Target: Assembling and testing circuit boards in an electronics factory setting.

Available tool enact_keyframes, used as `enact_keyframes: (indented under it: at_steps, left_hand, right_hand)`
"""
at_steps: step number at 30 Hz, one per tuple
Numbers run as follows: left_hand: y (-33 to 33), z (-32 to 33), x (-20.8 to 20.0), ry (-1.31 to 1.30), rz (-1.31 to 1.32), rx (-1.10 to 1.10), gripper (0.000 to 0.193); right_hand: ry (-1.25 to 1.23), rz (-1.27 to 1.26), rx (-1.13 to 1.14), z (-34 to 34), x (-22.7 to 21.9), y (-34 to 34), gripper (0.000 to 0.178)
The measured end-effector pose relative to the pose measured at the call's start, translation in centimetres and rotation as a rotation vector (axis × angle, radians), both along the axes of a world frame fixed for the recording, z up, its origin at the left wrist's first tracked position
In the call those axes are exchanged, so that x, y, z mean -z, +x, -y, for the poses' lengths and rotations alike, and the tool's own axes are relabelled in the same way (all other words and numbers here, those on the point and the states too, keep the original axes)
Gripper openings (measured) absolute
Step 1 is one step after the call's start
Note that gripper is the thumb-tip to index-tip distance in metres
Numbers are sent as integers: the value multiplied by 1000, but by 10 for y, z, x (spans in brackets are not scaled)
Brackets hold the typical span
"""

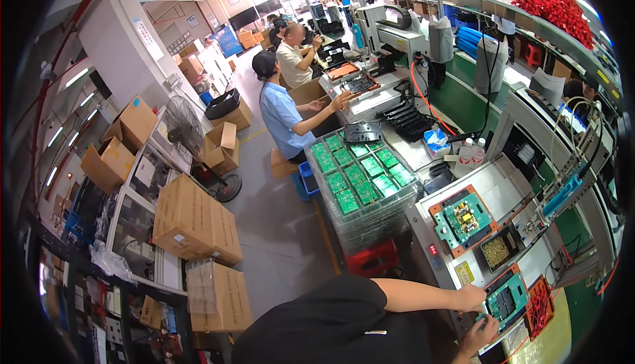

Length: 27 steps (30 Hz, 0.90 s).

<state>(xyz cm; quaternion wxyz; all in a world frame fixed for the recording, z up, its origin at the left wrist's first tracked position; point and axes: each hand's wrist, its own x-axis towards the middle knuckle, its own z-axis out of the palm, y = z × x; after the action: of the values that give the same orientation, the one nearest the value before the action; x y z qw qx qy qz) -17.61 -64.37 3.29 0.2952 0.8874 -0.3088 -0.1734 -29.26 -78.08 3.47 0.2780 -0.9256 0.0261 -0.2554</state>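
Note:
At the lower right, a teal-green plate with dark rectangular parts sits in an orange-brown frame on the workbench. My left hand is at the plate's near left edge, its fingers curled together. Just below it, at the plate's lower corner, my right hand has its fingers pinched. Whatever lies between the fingers of either hand is too small to make out. Farther along the bench lies a similar orange-brown frame, bearing a green circuit board with yellow components.
Between the frames stands a dark tray of small brass-coloured parts. A bin of red pieces adjoins the near frame. Stacked clear trays of green circuit boards stand to the left, above a red stool. A co-worker in light blue sits beyond.

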Motion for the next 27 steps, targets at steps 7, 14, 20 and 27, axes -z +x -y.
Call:
enact_keyframes:
  at_steps: [7, 14, 20, 27]
  left_hand:
    - [9, -77, -78, -292, -474, 261, 30]
    - [-13, -201, -125, -469, -432, -109, 25]
    - [14, -298, -125, -314, 143, -709, 18]
    - [10, -348, -104, -53, 492, -678, 29]
  right_hand:
    - [58, -1, -95, 5, -26, 15, 12]
    - [230, -119, 173, 22, -56, -74, 11]
    - [316, -140, 329, 81, -54, -145, 15]
    - [322, -195, 461, 95, -67, -189, 19]
